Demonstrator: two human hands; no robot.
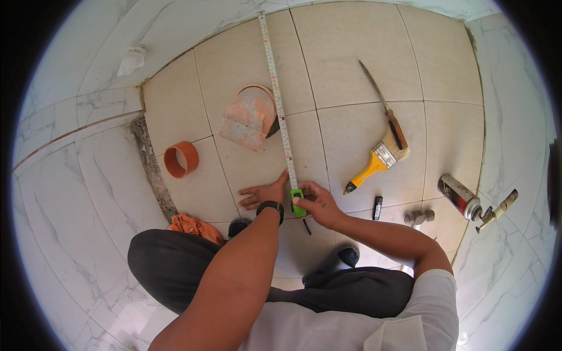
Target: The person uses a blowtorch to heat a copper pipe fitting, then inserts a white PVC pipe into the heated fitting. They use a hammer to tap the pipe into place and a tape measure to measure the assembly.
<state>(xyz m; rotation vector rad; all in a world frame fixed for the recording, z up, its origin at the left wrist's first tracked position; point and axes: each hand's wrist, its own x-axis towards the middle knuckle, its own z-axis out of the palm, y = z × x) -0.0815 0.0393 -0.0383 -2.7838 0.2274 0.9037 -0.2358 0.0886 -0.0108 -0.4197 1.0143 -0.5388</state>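
Observation:
A tape measure [299, 205] with a green case lies on the tiled floor. Its white blade [276, 79] runs out straight to the far wall. My right hand [314, 202] grips the case, thumb on top. Beside the blade, my left hand [263, 193] rests flat on the tiles with fingers spread, its thumb at the blade's edge. Just left of the blade stands an orange pipe fitting [249, 117] smeared with grey, a dark opening partly showing under it. A short orange pipe ring [181, 159] lies farther left.
On the right are a paintbrush [374, 164] with a yellow handle, a pointed knife [380, 96], a black marker-like item [377, 207], a hammer head [419, 217] and a gas torch canister [461, 196]. An orange cloth [196, 227] lies by my left knee. Marble-patterned walls enclose the floor.

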